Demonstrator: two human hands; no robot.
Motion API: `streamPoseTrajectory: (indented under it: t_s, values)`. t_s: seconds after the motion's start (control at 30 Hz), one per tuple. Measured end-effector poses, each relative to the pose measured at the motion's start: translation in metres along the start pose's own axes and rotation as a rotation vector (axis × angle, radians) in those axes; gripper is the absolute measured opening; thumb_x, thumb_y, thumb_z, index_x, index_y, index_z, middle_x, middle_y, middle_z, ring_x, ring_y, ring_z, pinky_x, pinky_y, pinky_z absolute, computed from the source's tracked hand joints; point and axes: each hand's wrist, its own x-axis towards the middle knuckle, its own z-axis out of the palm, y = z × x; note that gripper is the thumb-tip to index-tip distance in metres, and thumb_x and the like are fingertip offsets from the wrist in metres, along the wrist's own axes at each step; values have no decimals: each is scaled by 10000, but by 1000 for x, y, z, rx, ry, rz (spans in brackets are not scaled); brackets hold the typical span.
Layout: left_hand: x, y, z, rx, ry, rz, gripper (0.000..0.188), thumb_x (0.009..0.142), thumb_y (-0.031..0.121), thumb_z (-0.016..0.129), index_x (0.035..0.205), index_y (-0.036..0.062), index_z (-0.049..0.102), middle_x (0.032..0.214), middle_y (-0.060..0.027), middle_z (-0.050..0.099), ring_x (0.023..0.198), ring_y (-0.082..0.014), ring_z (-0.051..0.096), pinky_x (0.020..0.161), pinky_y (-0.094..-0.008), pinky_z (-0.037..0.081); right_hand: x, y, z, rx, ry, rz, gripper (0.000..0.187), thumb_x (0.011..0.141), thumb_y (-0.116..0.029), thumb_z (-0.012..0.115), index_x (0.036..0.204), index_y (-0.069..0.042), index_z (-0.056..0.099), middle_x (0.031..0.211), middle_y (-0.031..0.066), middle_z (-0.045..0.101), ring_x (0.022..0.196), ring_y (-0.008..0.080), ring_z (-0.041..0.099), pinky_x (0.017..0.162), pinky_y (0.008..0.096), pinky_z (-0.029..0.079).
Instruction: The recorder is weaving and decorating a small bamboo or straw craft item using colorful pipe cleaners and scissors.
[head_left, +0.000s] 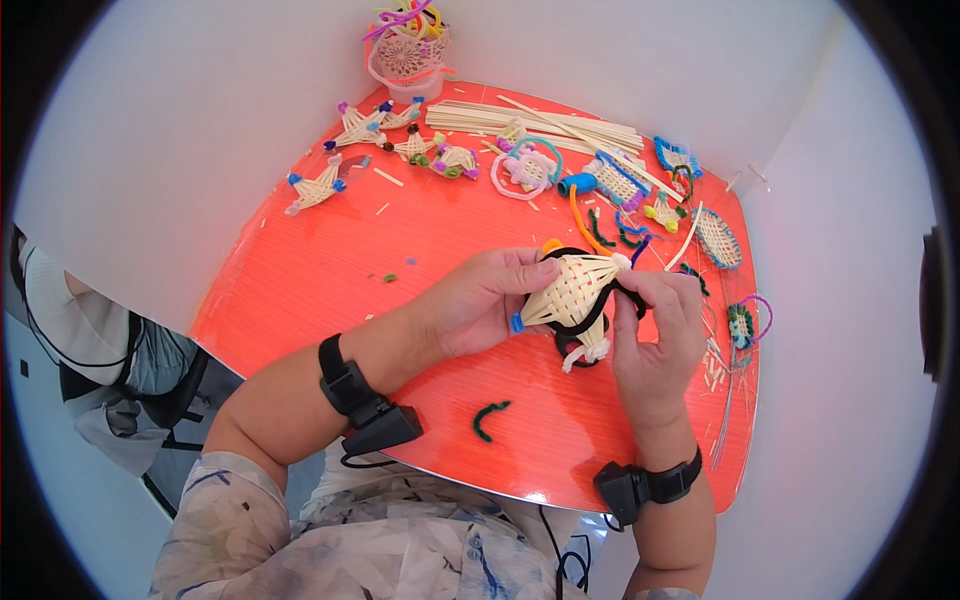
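In front of me I hold a small woven piece of pale strips (576, 290), with blue, orange and white fuzzy ties at its corners. My left hand (478, 300) grips its left side, thumb on top. A black pipe cleaner (603, 299) runs along the edges of the weave. At the right side, the thumb and fingertips of my right hand (657, 330) are closed on this black pipe cleaner; the exact pinch is partly hidden. More black loops (575, 352) hang below the piece. A short dark green pipe cleaner (488, 421) lies nearer to me on the red tabletop (320, 270).
Several finished-looking woven pieces (360, 127) lie at the back left. A bundle of pale strips (530, 122) stretches along the back beside a pink lattice basket (410, 58). More woven pieces (718, 238) and scraps crowd the right edge. Another person (75, 310) sits at the left.
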Motion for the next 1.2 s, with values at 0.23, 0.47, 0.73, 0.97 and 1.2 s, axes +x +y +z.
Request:
streamPoseTrajectory:
  t_s: [0.23, 0.47, 0.73, 0.97, 1.2]
  values:
    - [2, -3, 3, 75, 44, 78, 387, 927, 195, 620, 1242, 2, 506, 1177, -94, 620, 1097, -180, 605, 950, -338, 484, 3, 3, -4, -118, 10, -50, 176, 774, 22, 696, 934, -31, 645, 863, 83, 557, 778, 227, 549, 620, 298, 450]
    - [2, 0, 0, 242, 37, 175, 377, 924, 176, 623, 1245, 11, 510, 1209, -85, 602, 1113, -168, 585, 976, -333, 457, 2, 2, -12, 417, -230, 505, 82, 898, -58, 609, 933, 13, 631, 758, 58, 618, 670, 142, 579, 590, 277, 459]
    - [0, 1, -5, 277, -71, 101, 418, 911, 195, 644, 1246, -14, 506, 1189, -103, 617, 1093, -183, 603, 968, -338, 466, 4, 10, -23, 1210, -532, 963, 212, 955, -133, 537, 1058, 44, 590, 811, 54, 635, 691, 128, 613, 632, 243, 468]
    - [-1, 1, -6, 138, -100, 75, 477, 910, 227, 644, 1279, -23, 475, 1196, -109, 614, 1102, -201, 606, 976, -347, 470, 1, 21, -23, 1439, -555, 933, 174, 930, -105, 576, 1047, 24, 574, 916, 66, 634, 806, 133, 621, 693, 242, 498]
    - [2, 0, -6, 101, -10, 92, 452, 923, 243, 627, 1267, -14, 485, 1162, -86, 625, 1058, -167, 622, 928, -323, 497, -1, 5, -4, 1066, -313, 650, 284, 845, 18, 674, 1069, -21, 503, 984, 57, 637, 883, 96, 615, 741, 222, 503]
